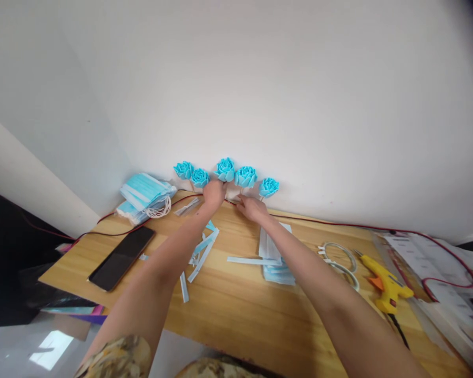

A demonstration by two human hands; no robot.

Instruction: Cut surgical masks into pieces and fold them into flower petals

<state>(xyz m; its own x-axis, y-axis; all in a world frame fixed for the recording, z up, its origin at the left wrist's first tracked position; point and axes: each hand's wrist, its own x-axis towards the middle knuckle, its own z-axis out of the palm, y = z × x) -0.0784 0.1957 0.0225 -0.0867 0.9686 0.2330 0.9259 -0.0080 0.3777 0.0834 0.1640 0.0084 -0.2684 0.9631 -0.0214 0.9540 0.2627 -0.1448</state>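
Several blue layered flowers on thin stems lean along the wall at the back of the table. My left hand is closed just under the tallest blue flower, its fingers on the stem. Close by on the right, my right hand reaches low with its fingers bent together at the stem foot of another blue flower; what they pinch is hidden. Left of my hands stand two more, a blue flower and a lower blue flower. A separate blue flower leans at the right.
Stacked face masks and a phone lie left. Cut mask strips and folded masks lie in the middle. A wire coil and yellow glue gun lie right. A red-black cable runs along the wall.
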